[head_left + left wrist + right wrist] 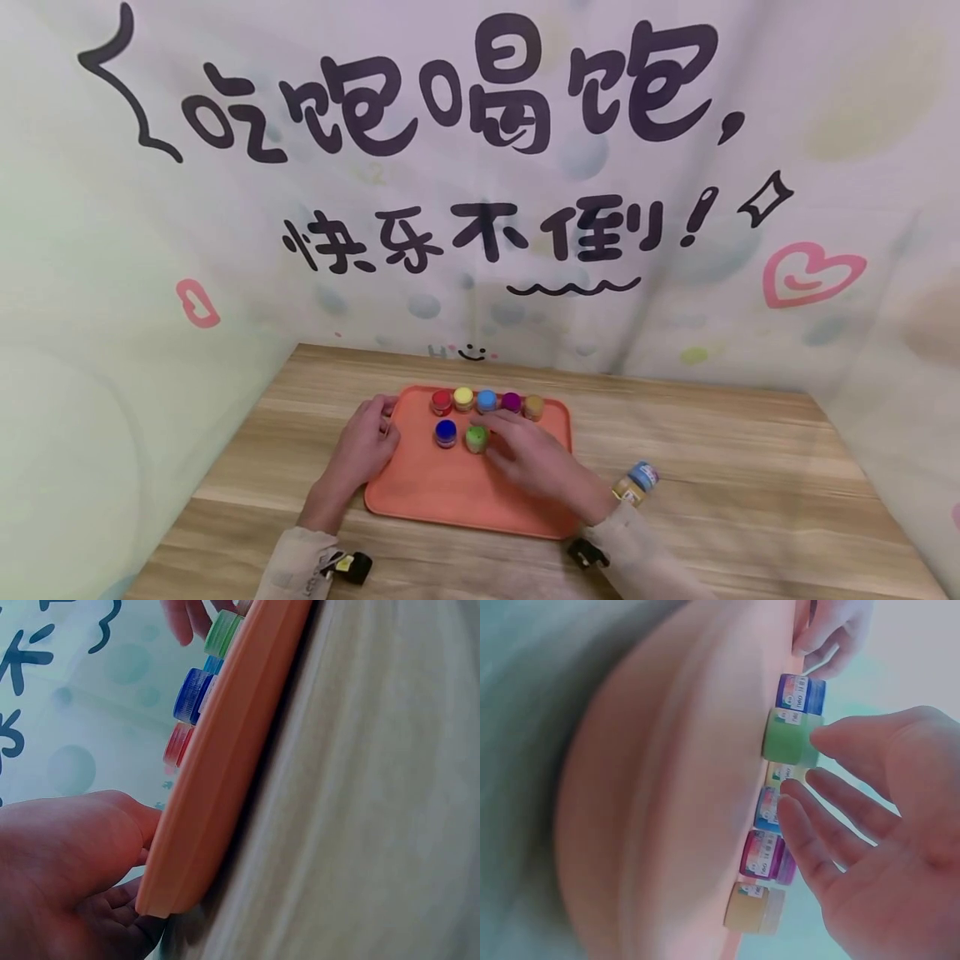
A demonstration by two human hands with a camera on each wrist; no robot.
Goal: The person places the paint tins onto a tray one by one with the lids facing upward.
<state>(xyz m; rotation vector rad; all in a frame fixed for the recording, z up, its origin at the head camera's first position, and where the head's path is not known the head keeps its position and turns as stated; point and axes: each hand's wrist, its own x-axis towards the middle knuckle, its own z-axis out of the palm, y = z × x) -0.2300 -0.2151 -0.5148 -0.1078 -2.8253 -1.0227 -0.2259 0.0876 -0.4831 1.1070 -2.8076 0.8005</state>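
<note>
Behind the table of light brown wood grain [735,500], one pale printed fabric backdrop [825,200] hung like a wall. On this table lay a flat orange tray with rounded corners [420,492], which I took as my landmark. The left hand [366,446] gripped the tray at its left edge, fingers curled by the rim. The right hand [532,454] hovered above the right half of the tray, fingers loosely extended and holding nothing that I could see. Its thumb was very close to the short green cylindrical jar with a paper label [476,438]; I could not tell if they touched.

The green jar stood upright on the tray, near its middle, to the right of one dark blue jar [446,433]. Along the tray's far edge stood a red jar [442,402], a yellow jar [463,398], a light blue jar [487,400], a purple jar [512,402] and a tan jar [533,407]. Outside the tray, on its right, lay two more jars [643,475].

I judged the green jar to be light and stiff, its smooth side perhaps slippery. The safest hold seemed to me thumb against two fingers, just under the lid.
</note>
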